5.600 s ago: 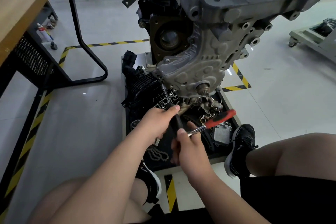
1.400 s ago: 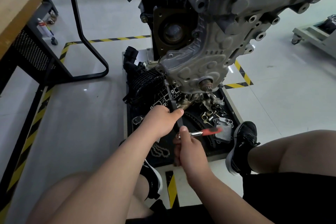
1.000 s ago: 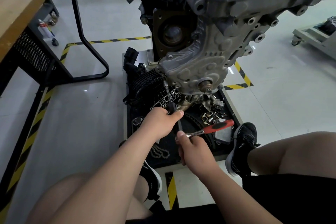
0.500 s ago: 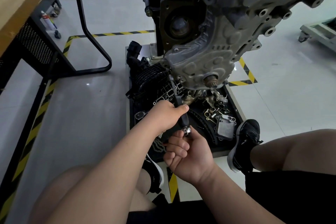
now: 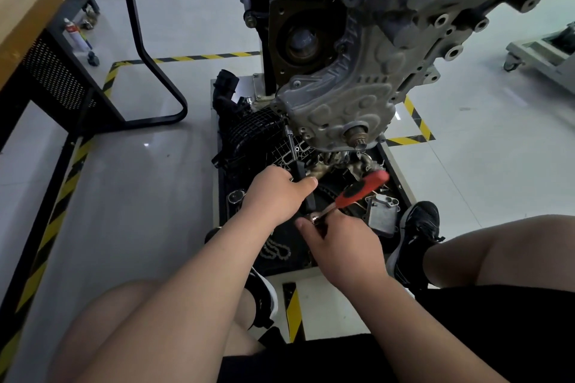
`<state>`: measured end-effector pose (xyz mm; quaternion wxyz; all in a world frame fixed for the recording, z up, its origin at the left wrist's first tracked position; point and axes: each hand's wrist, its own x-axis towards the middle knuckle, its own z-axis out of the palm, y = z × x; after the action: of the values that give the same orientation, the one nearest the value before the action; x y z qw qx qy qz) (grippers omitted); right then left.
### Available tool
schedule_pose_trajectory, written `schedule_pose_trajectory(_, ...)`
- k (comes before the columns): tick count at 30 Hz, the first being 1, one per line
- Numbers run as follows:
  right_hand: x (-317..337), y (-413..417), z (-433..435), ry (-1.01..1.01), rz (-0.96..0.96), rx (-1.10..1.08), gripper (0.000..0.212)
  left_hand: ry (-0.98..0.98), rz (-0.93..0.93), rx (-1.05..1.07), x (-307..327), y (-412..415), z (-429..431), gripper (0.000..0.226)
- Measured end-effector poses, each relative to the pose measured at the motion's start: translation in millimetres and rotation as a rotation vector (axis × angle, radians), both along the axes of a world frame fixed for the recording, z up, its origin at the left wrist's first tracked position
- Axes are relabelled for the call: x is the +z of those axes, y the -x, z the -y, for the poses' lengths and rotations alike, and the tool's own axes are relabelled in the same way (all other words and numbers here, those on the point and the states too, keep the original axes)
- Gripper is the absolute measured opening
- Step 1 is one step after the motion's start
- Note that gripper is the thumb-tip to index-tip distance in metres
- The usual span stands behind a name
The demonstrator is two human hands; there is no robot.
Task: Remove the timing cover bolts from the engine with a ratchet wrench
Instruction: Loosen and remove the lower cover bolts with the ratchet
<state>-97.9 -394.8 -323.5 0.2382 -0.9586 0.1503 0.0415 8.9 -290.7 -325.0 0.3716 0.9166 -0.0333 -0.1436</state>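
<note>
The grey cast timing cover [image 5: 348, 102] hangs on the engine above a black parts tray [image 5: 224, 193]. A long thin extension bar [image 5: 292, 152] runs from the cover's lower left corner down to the ratchet wrench. My left hand [image 5: 277, 193] grips the black lower part of that bar. My right hand [image 5: 339, 246] grips the ratchet wrench [image 5: 357, 190] at its chrome head end; its red handle points up and to the right. The bolt under the socket is hidden.
The tray holds a black plastic manifold [image 5: 249, 137], a chain [image 5: 277, 250], a small metal cover [image 5: 381, 211] and loose parts. My black shoe [image 5: 417, 233] stands at the tray's right edge. A wooden bench with a black frame [image 5: 149, 56] is at the left, a wheeled cart [image 5: 541, 53] at the far right.
Half a second ago the red handle was out of sight behind my right hand; now it has swung up and to the right. My left hand stays on the extension bar.
</note>
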Motion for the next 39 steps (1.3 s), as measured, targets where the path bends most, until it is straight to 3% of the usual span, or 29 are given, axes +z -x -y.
schedule_pose_trajectory(2, -3.6, -3.6, 1.3, 0.029, -0.006, -0.004, 0.047, -0.024, 0.015, -0.007, 0.1, 0.7, 0.5, 0.060)
schedule_pose_trajectory(5, -5.7, -1.3, -1.8, -0.278, -0.018, -0.045, 0.050, -0.010, 0.006, -0.006, -0.4, 0.0, -1.9, 0.056)
schedule_pose_trajectory(8, -3.0, -1.0, -4.2, -0.916, -0.065, -0.282, 0.046, 0.084, -0.105, -0.026, 3.0, -0.2, -2.5, 0.052)
schedule_pose_trajectory(11, 0.9, 0.2, -7.8, -1.649, -0.247, -0.557, 0.047, 0.173, -0.231, -0.050, 5.7, 1.5, 1.0, 0.050)
schedule_pose_trajectory(13, 4.3, 0.4, -8.9, -1.987, -0.329, -0.654, 0.049, 0.190, -0.257, -0.050, 6.3, 1.4, 3.3, 0.050)
schedule_pose_trajectory(16, 7.4, 0.0, -13.8, -2.236, -0.370, -0.699, 0.053, 0.185, -0.232, -0.039, 5.5, 0.3, 2.7, 0.050)
schedule_pose_trajectory(20, 11.5, -0.5, -21.1, -2.327, -0.382, -0.703, 0.053, 0.152, -0.178, -0.035, 3.9, -0.4, 0.5, 0.051)
schedule_pose_trajectory(27, 15.2, 0.6, -21.6, -2.227, -0.363, -0.728, 0.056, 0.153, -0.111, -0.029, 4.8, 0.8, -0.1, 0.049)
schedule_pose_trajectory(31, 11.7, 0.4, -23.1, -1.947, -0.280, -0.712, 0.053, 0.111, -0.056, -0.011, 5.4, 0.9, -0.4, 0.052)
schedule_pose_trajectory(34, 6.4, 2.4, -21.2, -1.496, -0.165, -0.571, 0.050, 0.087, -0.036, -0.010, 5.8, 0.9, -1.8, 0.055)
schedule_pose_trajectory(39, 1.8, 5.3, 0.4, -0.233, 0.087, -0.100, 0.040, 0.039, -0.011, -0.030, 7.9, 3.3, -0.6, 0.057)
